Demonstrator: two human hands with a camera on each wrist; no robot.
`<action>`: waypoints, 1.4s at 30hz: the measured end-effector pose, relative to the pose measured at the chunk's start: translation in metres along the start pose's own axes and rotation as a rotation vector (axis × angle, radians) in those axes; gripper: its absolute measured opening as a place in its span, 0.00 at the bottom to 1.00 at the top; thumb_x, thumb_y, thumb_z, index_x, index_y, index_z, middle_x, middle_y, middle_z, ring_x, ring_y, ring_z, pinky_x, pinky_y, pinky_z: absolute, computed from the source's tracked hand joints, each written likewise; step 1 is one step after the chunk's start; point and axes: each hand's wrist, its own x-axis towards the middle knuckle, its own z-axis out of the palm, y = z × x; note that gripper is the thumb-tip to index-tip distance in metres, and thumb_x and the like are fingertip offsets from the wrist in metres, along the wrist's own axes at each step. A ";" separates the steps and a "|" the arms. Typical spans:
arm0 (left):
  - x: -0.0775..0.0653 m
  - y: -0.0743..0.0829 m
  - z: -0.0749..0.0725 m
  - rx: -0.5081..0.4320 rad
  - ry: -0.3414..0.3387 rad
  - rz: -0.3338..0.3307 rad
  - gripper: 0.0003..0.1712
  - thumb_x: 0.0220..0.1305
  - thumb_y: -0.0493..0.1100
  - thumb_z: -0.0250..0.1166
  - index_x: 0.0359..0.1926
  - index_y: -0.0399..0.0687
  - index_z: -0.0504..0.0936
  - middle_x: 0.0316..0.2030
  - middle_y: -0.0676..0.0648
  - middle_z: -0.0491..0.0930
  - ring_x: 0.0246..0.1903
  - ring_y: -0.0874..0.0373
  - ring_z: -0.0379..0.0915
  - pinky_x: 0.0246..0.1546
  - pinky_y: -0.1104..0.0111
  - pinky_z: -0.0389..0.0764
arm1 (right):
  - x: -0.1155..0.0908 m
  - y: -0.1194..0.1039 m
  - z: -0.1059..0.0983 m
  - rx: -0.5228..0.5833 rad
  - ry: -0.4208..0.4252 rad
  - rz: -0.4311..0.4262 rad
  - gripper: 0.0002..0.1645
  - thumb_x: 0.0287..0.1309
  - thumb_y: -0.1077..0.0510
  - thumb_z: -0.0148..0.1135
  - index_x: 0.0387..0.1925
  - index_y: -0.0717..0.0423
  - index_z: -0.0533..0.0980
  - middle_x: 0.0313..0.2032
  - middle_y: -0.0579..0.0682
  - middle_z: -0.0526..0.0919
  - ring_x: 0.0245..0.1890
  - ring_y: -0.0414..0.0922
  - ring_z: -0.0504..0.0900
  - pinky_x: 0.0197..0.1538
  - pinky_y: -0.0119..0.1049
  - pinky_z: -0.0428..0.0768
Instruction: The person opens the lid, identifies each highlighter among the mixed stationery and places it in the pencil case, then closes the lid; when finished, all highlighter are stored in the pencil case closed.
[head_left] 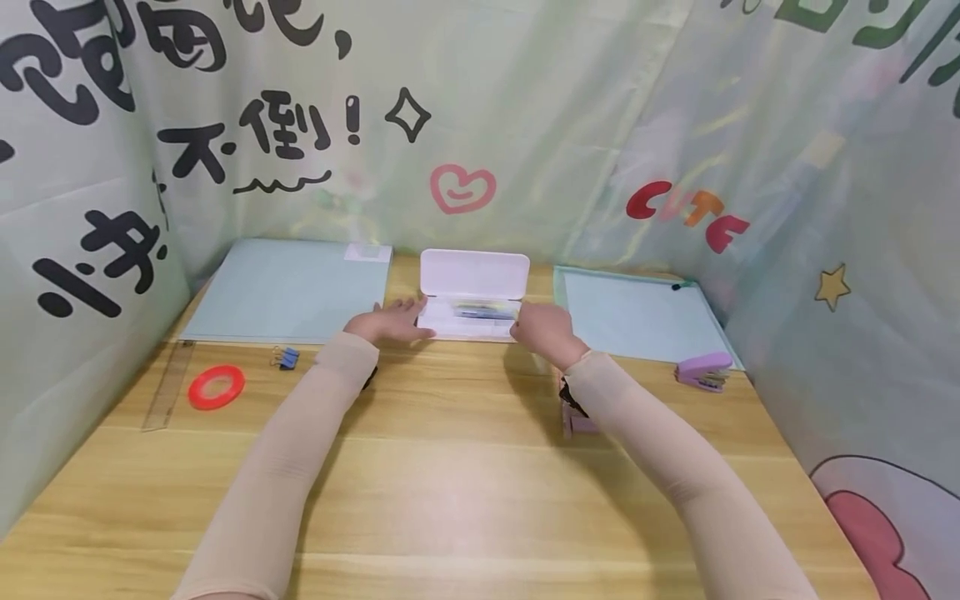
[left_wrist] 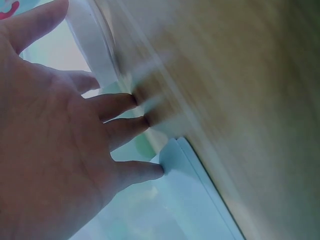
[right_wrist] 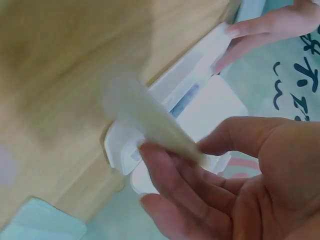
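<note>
A white pencil case (head_left: 475,273) lies at the back middle of the table, its lid raised against the fabric behind. Some pens (head_left: 483,311) lie inside it. At the case's left end is my left hand (head_left: 393,322), fingers spread, with the thumb side at the case edge and the little finger by the blue folder (left_wrist: 195,200). Over the right end of the case, my right hand (right_wrist: 220,185) pinches a pale, whitish stick-shaped object (right_wrist: 155,122) between thumb and fingers. It is blurred, so I cannot tell its kind.
Left of the case lie a clear ruler (head_left: 168,385), a red tape roll (head_left: 216,387) and a blue binder clip (head_left: 285,358). To the right are a pale blue zip pouch (head_left: 637,317) and a purple stapler (head_left: 703,371). My right forearm partly covers a pinkish item (head_left: 581,425).
</note>
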 end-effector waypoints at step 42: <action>0.003 -0.001 0.000 0.011 -0.006 -0.028 0.48 0.55 0.69 0.42 0.66 0.53 0.31 0.65 0.42 0.34 0.63 0.45 0.27 0.53 0.42 0.28 | 0.047 -0.019 0.039 -0.240 0.332 -0.289 0.22 0.58 0.43 0.46 0.44 0.53 0.74 0.35 0.53 0.78 0.32 0.52 0.75 0.31 0.47 0.73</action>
